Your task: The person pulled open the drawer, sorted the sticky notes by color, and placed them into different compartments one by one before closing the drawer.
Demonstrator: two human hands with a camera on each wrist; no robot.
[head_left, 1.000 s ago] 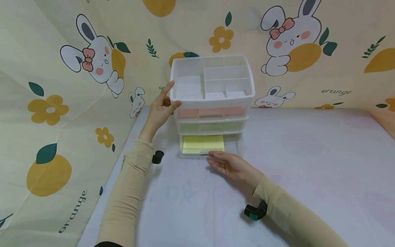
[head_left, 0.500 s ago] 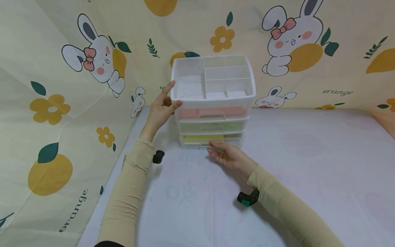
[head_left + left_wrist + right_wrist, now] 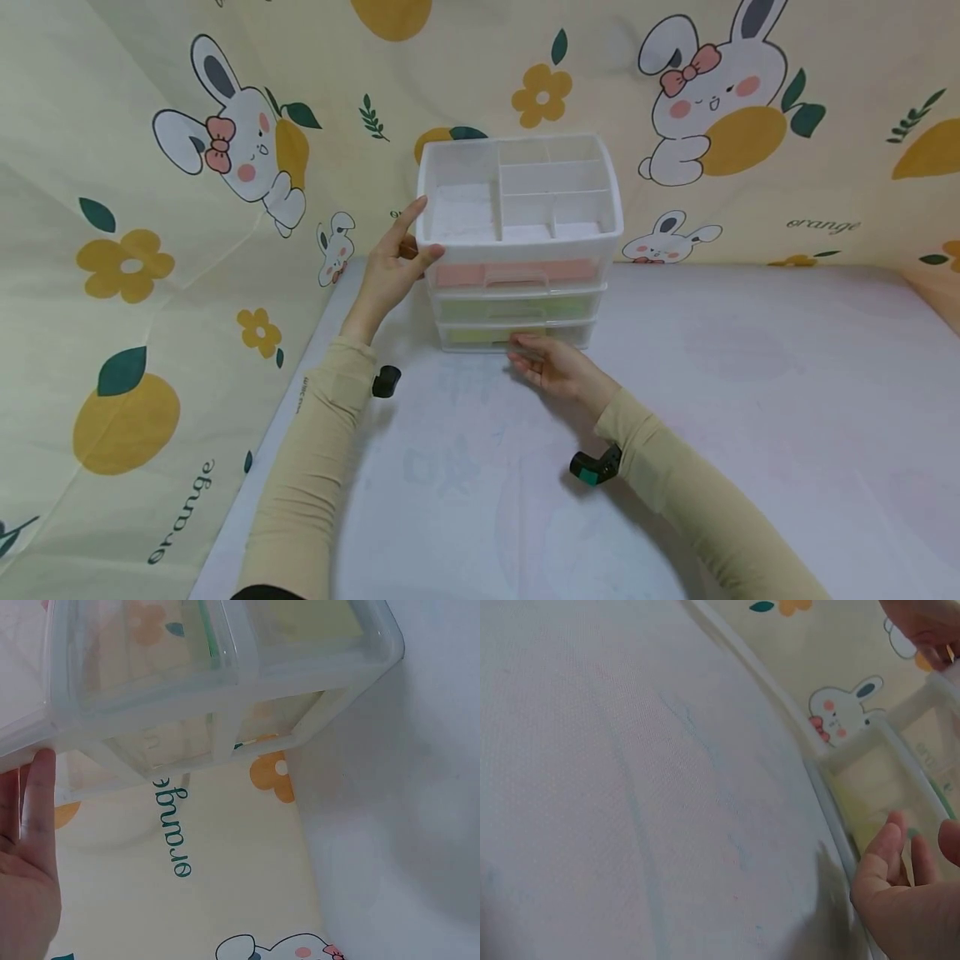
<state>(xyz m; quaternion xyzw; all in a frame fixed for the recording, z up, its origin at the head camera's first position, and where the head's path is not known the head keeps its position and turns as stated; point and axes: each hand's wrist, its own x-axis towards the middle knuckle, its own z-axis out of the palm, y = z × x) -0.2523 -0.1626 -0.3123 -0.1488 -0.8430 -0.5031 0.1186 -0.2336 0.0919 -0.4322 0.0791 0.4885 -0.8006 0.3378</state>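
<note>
A person in beige sleeves is sitting at a pale tabletop (image 3: pixel 750 375) backed by a cream cloth (image 3: pixel 135 167) printed with rabbits and oranges. At the left, the left hand (image 3: pixel 390 258) is bracing the top left corner of a clear plastic drawer organizer (image 3: pixel 517 242), fingers held straight against its side and thumb lying along the front rim; it is pressing rather than curling round anything. The organizer is standing at the back middle of the tabletop, close to the cloth, with an open divided tray on top and three drawers below: pink paper in the top one, green in the middle. The bottom drawer (image 3: pixel 517 335), holding yellow paper, is sitting flush with the frame. To the right, the right hand (image 3: pixel 551 367) is lying open, fingers extended, with fingertips (image 3: pixel 522 342) touching the drawer's front handle. Judging by this, the drawer-closing step is finishing; the next move likely calls for drawing both hands off gently, keeping the light organizer from sliding
</note>
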